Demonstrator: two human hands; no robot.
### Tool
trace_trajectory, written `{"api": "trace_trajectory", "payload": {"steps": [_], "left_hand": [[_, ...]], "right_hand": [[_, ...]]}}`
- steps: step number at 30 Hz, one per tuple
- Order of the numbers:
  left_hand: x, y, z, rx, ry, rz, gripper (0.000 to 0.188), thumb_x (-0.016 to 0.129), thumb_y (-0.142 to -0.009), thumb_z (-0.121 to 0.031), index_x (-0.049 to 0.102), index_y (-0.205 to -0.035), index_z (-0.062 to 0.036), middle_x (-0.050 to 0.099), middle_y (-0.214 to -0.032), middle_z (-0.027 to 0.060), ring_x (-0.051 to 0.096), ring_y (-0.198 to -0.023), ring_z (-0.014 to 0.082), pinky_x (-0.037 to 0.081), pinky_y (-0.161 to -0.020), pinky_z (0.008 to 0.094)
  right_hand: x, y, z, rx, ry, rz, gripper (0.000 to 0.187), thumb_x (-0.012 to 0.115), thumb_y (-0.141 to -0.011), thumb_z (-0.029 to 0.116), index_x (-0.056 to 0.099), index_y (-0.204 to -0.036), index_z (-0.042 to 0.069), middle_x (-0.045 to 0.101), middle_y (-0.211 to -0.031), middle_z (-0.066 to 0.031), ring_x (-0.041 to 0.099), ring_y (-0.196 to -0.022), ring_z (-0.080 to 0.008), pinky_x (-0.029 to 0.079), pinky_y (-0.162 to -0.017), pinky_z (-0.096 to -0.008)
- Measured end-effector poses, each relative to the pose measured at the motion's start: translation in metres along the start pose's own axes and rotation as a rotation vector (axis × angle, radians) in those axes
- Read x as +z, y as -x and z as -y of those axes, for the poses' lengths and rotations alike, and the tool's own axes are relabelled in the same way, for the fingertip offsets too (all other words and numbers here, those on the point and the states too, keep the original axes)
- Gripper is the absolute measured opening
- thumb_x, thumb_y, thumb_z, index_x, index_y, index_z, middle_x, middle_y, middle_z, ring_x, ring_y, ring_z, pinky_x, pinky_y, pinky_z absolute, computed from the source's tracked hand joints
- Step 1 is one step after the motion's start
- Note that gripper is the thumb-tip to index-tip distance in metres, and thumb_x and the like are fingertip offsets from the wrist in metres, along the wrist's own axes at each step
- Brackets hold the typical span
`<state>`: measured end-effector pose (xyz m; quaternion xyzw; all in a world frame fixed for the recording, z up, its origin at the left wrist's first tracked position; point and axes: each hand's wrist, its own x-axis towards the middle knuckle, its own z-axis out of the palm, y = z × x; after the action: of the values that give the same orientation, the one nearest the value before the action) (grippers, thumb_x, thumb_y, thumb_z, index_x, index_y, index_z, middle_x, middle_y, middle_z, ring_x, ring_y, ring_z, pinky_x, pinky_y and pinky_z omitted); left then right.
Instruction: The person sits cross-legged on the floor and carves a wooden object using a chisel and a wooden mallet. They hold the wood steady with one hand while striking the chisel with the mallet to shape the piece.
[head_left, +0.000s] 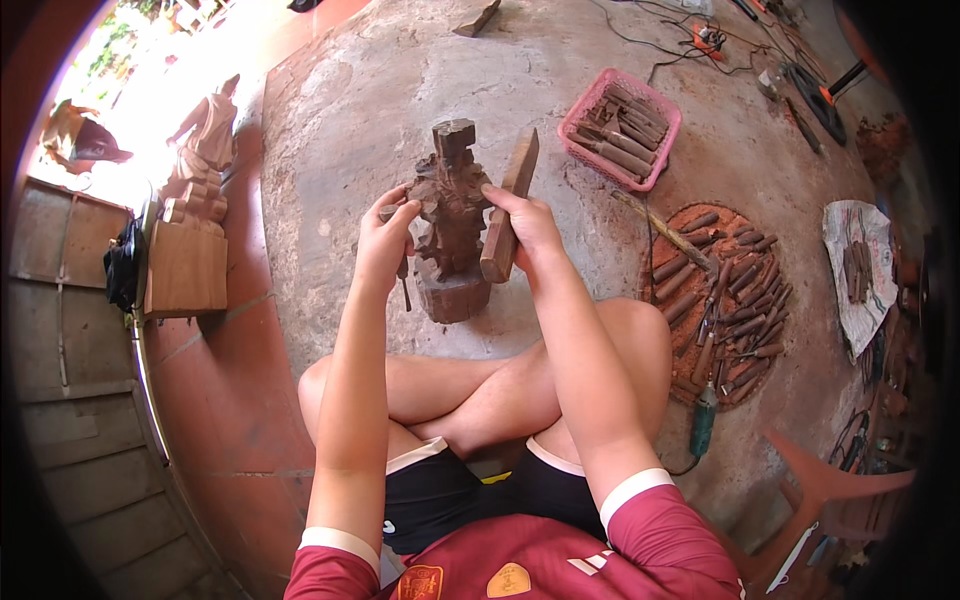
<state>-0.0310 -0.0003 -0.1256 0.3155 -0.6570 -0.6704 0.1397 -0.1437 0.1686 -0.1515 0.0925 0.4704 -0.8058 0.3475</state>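
Dark carved wood piece upright on floor, centre, ahead of crossed legs. Left hand at its left side, fingers curled round thin tool. Right hand grips wooden bar, thumb across it, tip by carving's right side. Pink basket far right; chisel pile right, nearer.

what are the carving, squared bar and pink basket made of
Carving: likely dark wood, matte, from its rough-cut brown surfaces. Squared bar: probably bare wood, with brown, flat-cut faces. Pink basket: apparently smooth plastic, given its even colour and openwork sides.
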Motion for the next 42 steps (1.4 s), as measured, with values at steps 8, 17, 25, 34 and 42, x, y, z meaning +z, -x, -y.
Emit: {"api": "trace_trajectory", "payload": {"steps": [8, 17, 25, 34, 42], "left_hand": [[0.004, 0.0, 0.0, 0.016, 0.042, 0.015, 0.052, 0.068, -0.088, -0.019, 0.054, -0.134, 0.0011, 0.059, -0.072, 0.0008, 0.046, -0.047, 0.0066, 0.037, -0.043, 0.0233], [0.002, -0.001, 0.001, 0.016, 0.045, 0.005, 0.049, 0.068, -0.088, -0.02, 0.056, -0.131, 0.0001, 0.051, -0.06, -0.0029, 0.045, -0.045, 0.0068, 0.036, -0.042, 0.0231], [0.009, 0.009, -0.004, -0.002, 0.049, -0.005, 0.044, 0.069, -0.089, -0.018, 0.055, -0.126, -0.0006, 0.059, -0.072, 0.0021, 0.047, -0.048, 0.007, 0.038, -0.043, 0.0229], [0.025, 0.026, -0.002, 0.031, -0.039, -0.022, 0.045, 0.077, -0.084, -0.027, 0.056, -0.115, -0.0018, 0.062, -0.079, 0.0026, 0.054, -0.061, 0.0072, 0.041, -0.046, 0.0239], [0.023, 0.034, -0.009, 0.121, -0.176, -0.039, 0.036, 0.078, -0.083, -0.029, 0.064, -0.101, -0.0008, 0.065, -0.077, 0.003, 0.058, -0.066, 0.0079, 0.046, -0.059, 0.0257]], "right_hand": [[-0.005, -0.005, 0.0, 0.005, 0.044, 0.012, 0.028, 0.08, -0.081, 0.023, 0.061, -0.087, 0.002, 0.059, -0.07, -0.0055, 0.058, -0.054, -0.0181, 0.049, -0.048, -0.0347], [-0.002, -0.001, 0.001, 0.023, 0.061, -0.027, 0.03, 0.08, -0.08, 0.02, 0.064, -0.095, -0.001, 0.06, -0.077, -0.0054, 0.058, -0.064, -0.0167, 0.049, -0.058, -0.033], [-0.001, 0.0, 0.003, 0.02, 0.066, -0.019, 0.027, 0.077, -0.083, 0.027, 0.063, -0.09, 0.005, 0.06, -0.07, -0.0036, 0.056, -0.057, -0.0149, 0.047, -0.051, -0.0315], [-0.02, -0.016, 0.003, 0.036, -0.025, 0.053, 0.019, 0.072, -0.087, 0.023, 0.065, -0.089, 0.006, 0.062, -0.071, -0.0033, 0.059, -0.061, -0.0145, 0.049, -0.056, -0.0292], [-0.02, -0.018, 0.005, 0.023, -0.082, 0.055, 0.017, 0.07, -0.087, 0.021, 0.065, -0.091, 0.005, 0.065, -0.076, -0.0033, 0.06, -0.064, -0.0146, 0.049, -0.058, -0.0276]]}}
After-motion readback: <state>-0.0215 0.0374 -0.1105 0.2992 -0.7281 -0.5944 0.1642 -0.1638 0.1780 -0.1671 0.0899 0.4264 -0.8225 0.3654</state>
